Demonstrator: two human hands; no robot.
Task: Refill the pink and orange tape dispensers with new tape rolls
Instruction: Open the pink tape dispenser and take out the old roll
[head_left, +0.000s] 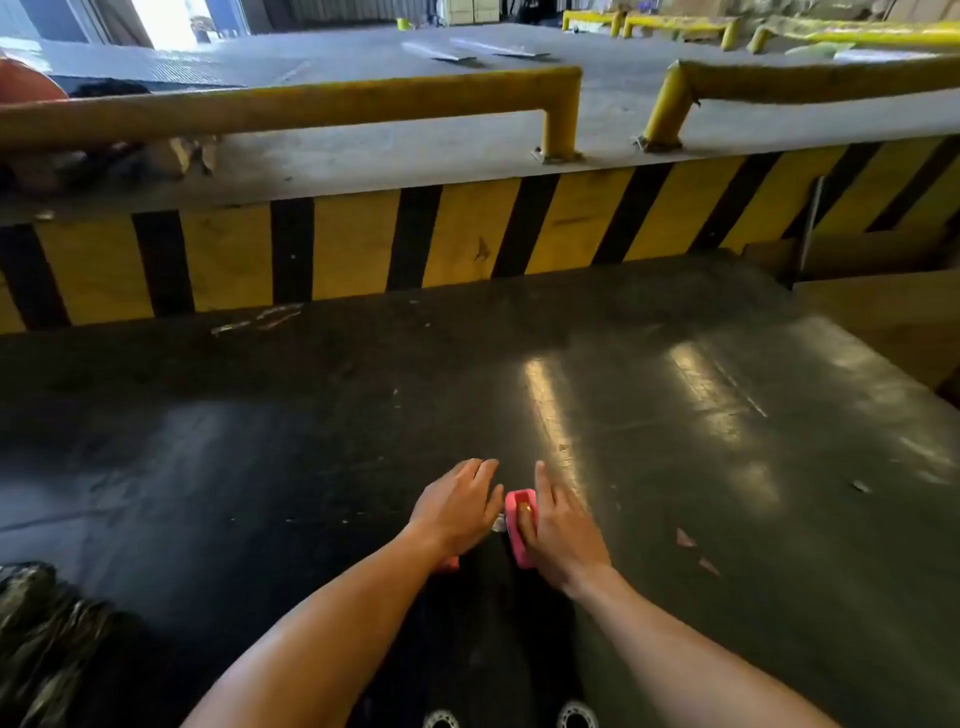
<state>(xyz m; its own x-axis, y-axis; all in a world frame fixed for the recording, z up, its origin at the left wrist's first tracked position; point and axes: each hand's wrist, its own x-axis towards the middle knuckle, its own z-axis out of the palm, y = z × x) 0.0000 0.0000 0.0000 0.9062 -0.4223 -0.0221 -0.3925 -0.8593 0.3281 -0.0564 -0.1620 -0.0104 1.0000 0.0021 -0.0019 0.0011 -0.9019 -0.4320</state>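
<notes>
A pink tape dispenser (518, 525) rests on the dark table (675, 441) near its front edge, between my two hands. My right hand (563, 530) lies against its right side, fingers wrapped on it, forefinger stretched forward. My left hand (457, 506) covers its left part, fingers curled down; a small pink piece (448, 564) shows under that wrist. A bit of clear or metal edge (498, 524) peeks out between the hands. No orange dispenser and no tape roll can be seen.
A yellow and black striped wall (467, 234) rises behind the table, topped by a concrete platform with yellow rails (561, 104). Cardboard boxes (883, 312) stand at the right. Small scraps (685, 538) lie on the table right of my hands. A crumpled dark cloth (41, 623) sits bottom left.
</notes>
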